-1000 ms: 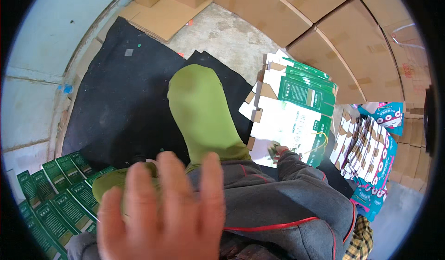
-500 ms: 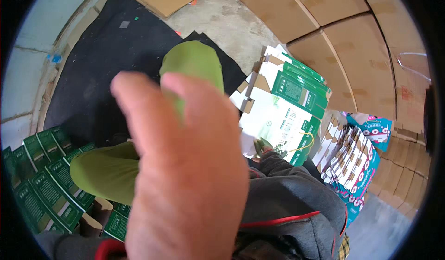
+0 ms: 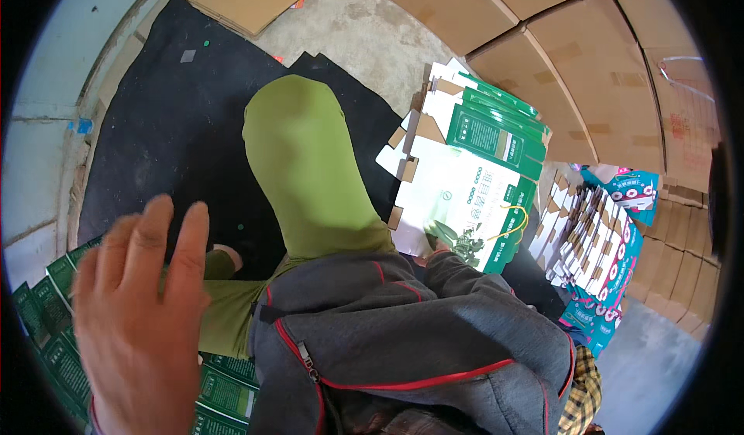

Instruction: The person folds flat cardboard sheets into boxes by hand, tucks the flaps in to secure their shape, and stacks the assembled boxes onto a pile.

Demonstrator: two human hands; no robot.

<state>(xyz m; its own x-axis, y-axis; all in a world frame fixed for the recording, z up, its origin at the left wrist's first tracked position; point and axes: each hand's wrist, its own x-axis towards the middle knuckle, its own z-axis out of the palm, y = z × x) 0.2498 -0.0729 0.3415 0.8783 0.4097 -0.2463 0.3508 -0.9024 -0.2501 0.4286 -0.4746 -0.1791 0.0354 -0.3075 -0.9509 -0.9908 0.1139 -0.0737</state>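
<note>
Two stacks of flat green and white cartons frame the work. One stack lies on the black mat just beside the person's right knee, fanned a little, its top sheet white with green leaf print and a loose yellow band lying on it. The right hand is almost wholly hidden behind the grey jacket sleeve; only a sliver shows at the near edge of the top sheet, so I cannot tell how far it is open or whether it has hold of the sheet. The left hand is raised close to the camera, fingers spread wide and holding nothing, above the second lot of green cartons, which lie in overlapping rows by the left thigh.

As far as can be judged, the work is midway: a good many sheets sit on each side, none folded up into a box in view.

Green trouser legs stretch out over the black mat on the concrete floor. Further right stands a bundle of teal and pink cartons, and brown cardboard boxes wall the far side
</note>
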